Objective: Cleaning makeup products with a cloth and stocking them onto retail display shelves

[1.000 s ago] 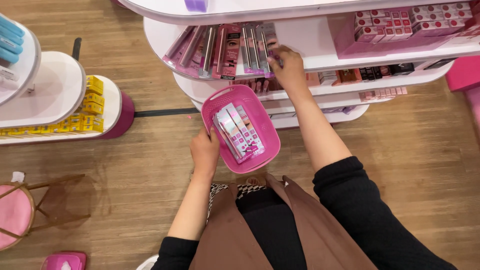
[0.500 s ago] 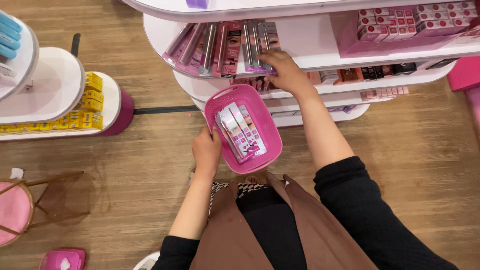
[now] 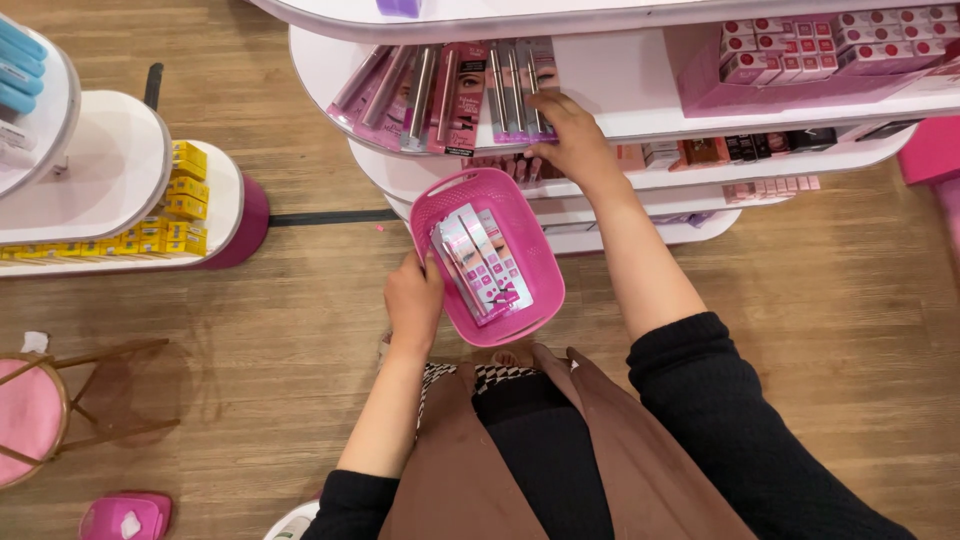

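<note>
**Stocking the shelf from the basket**

Her left hand [image 3: 413, 300] grips the rim of the pink basket [image 3: 540, 262], a few packs [image 3: 478, 264] inside. Right hand [image 3: 570, 140] pinches the carded packs [image 3: 520, 90] on the white shelf [image 3: 620, 90], seemingly straightening them; next likely a reach into the basket

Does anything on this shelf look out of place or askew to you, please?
Mildly: the carded packs beside the right hand fan out unevenly, the leftmost leaning. The pink basket in the left hand looks orderly.
</note>
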